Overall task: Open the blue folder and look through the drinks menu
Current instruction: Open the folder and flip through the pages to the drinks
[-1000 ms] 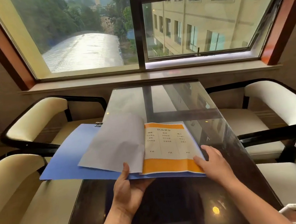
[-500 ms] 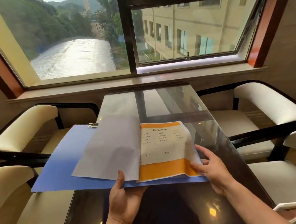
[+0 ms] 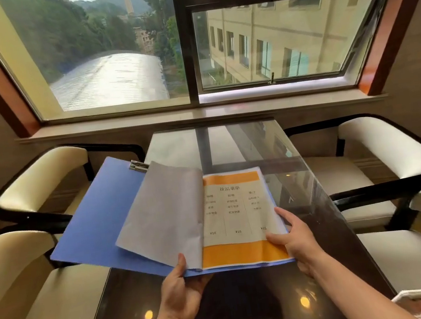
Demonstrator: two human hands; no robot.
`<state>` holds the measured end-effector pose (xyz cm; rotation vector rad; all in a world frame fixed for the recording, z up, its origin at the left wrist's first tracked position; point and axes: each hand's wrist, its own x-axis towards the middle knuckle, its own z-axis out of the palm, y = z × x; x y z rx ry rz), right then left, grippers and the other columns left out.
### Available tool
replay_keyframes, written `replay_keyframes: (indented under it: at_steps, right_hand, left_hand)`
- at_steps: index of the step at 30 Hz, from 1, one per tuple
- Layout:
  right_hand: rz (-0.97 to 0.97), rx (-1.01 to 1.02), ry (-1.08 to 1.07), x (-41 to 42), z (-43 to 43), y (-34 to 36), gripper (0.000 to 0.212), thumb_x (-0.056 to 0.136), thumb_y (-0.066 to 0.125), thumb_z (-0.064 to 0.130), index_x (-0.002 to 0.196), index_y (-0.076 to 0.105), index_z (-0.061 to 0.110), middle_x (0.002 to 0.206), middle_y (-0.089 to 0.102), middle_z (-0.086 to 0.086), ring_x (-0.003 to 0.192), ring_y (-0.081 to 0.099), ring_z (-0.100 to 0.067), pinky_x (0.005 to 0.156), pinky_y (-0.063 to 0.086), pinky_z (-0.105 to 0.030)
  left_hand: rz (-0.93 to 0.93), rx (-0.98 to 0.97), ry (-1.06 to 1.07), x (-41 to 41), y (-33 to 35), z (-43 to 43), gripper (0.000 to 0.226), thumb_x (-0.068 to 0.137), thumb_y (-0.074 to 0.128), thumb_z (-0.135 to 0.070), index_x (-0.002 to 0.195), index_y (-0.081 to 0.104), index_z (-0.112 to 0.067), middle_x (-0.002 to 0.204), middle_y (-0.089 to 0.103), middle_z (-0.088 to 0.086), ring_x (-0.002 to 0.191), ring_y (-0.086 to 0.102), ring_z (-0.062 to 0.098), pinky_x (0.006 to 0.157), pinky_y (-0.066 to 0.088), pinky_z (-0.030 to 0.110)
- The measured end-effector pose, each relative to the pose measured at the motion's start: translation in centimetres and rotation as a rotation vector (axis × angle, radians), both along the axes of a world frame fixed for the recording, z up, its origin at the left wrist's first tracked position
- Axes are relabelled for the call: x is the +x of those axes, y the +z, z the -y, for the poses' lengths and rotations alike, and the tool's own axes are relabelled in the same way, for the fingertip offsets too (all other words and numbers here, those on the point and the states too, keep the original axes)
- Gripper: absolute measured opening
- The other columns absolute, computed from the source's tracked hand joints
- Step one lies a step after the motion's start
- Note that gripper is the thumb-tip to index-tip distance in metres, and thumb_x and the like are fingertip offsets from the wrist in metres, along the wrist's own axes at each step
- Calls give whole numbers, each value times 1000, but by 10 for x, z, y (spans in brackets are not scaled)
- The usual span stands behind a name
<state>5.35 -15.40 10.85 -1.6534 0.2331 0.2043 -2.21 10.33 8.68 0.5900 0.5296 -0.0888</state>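
Glass table [image 3: 228, 143] beneath blue folder [image 3: 99, 219], cream chairs [image 3: 379, 145] alongside.

The folder [image 3: 97, 222] has a smooth, matt blue cover with a shiny metal clip [image 3: 138, 166] at its top. The menu page [image 3: 238, 217] and the turned sheet [image 3: 163, 213] are matt paper. The table [image 3: 250, 309] is dark, glossy glass, mirror-like. The chairs [image 3: 389, 146] have smooth cream padding on glossy black frames
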Motion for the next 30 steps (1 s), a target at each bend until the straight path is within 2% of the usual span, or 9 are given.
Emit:
replay_keyframes:
  at_steps: [2,4,8,10,13,18,25,27,30]
  right_hand:
    - [37,-2,-25,0,0,0,82,76,84,4,146,47,24,118,57,8,98,59,-9,63,53,-17]
    - [60,2,-40,1,0,0,78,76,86,11,144,50,24,122,57,4,98,58,-8,67,52,-17]
    - [53,81,-31,1,-2,3,63,80,82,13,137,57,25,116,60,9,98,61,-9,58,54,-11]
    - [34,124,-39,1,-1,4,59,80,81,11,134,60,25,115,61,6,100,63,-15,62,57,-16]
    - [6,178,-51,2,2,5,52,81,80,8,127,65,24,119,65,-3,104,66,-25,75,61,-31]
    - [31,214,-100,0,3,7,36,81,79,9,115,73,20,117,70,-7,105,69,-27,80,60,-35]
    - [8,97,-148,2,1,11,10,83,80,15,85,74,8,97,76,-19,83,72,-27,66,60,-33]
    - [2,92,-111,2,2,12,12,87,76,18,85,73,7,97,76,-18,80,72,-25,60,58,-29]
    - [10,103,-98,1,4,13,12,89,74,16,97,70,9,106,73,-16,91,70,-25,66,57,-31]
  left_hand:
    - [11,-23,-4,0,3,-3,46,103,40,-34,128,59,-1,125,68,27,121,58,46,89,53,59]
    - [33,-43,-9,1,6,-5,45,103,39,-35,127,60,-3,123,70,24,117,61,43,90,53,58]
    - [53,-68,-6,1,6,-7,40,104,38,-34,122,62,-7,111,75,21,111,63,41,86,56,54]
    - [52,-66,-18,0,5,-6,41,103,40,-35,124,61,-6,113,74,22,114,61,43,86,56,55]
    - [57,-48,-52,-3,4,-7,46,99,44,-37,128,59,-5,121,70,25,114,62,45,83,59,55]
    - [56,13,-137,-6,5,-10,53,88,52,-41,126,60,-5,123,69,27,107,67,47,71,63,55]
    - [88,31,-137,-6,8,-9,58,84,53,-42,124,60,-1,119,71,27,102,71,46,70,63,54]
    - [88,38,-135,-6,8,-9,58,85,53,-41,127,59,-2,123,69,27,105,70,46,70,63,53]
    - [96,39,-109,-6,7,-11,55,91,50,-40,131,57,-3,122,70,26,102,71,46,67,63,52]
